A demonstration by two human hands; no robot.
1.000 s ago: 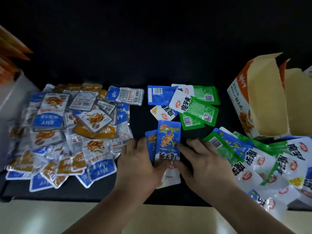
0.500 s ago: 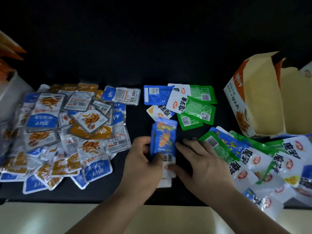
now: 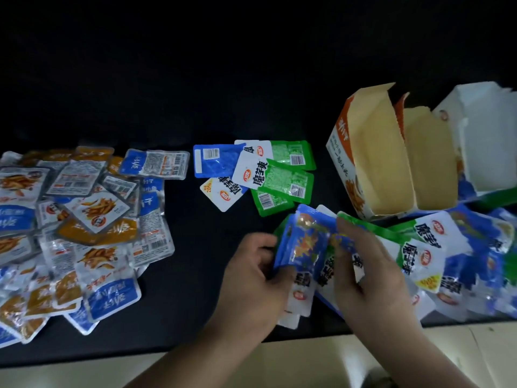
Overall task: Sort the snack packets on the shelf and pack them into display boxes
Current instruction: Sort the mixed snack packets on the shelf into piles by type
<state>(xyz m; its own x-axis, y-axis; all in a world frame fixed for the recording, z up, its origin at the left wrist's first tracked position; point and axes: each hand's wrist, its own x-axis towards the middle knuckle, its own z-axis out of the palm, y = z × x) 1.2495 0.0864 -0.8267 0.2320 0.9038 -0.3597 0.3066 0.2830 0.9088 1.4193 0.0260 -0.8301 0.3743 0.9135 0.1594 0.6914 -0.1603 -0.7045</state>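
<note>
Black shelf (image 3: 195,275) runs under a background too dark for me to read. The left hand (image 3: 251,278) curls round a stack of blue packets (image 3: 302,245) near the front edge, their print blurred. The right hand (image 3: 363,273) lies over the heap (image 3: 436,247) by the right edge; I cannot tell whether it pinches anything. The green packets (image 3: 282,177) mid-shelf read "魔芋爽", with a "20%" tag beside them. The orange display box (image 3: 372,163) stands at the back right, and the frame cuts off the white box (image 3: 486,141).
</note>
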